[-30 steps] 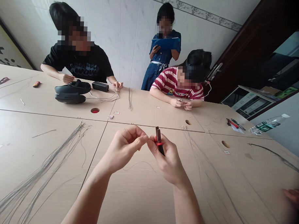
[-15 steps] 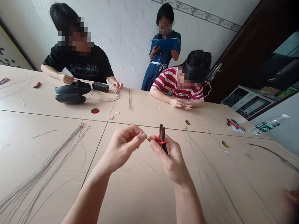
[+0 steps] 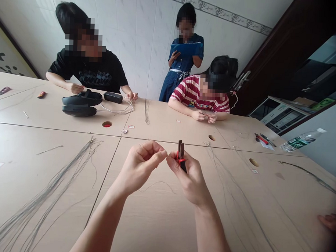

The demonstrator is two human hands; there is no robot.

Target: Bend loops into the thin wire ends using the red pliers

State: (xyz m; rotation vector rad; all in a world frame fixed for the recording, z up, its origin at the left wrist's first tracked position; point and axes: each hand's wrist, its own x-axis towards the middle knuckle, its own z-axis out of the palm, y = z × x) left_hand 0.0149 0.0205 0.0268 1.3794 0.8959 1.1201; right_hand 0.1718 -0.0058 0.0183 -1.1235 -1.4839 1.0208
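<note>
Left hand [image 3: 139,168] at 8 o'clock, right hand [image 3: 193,180] at 4, each grip pinching a tiny piece [image 3: 168,155] between them, likely light, slippery, best held by its ends; the right also clasps pliers [image 3: 181,159].

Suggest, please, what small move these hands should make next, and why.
Perhaps the left hand should steady the tiny piece while the right hand tilts the pliers toward it: the piece sits between the hands, and the pliers' jaws point away from it.
</note>
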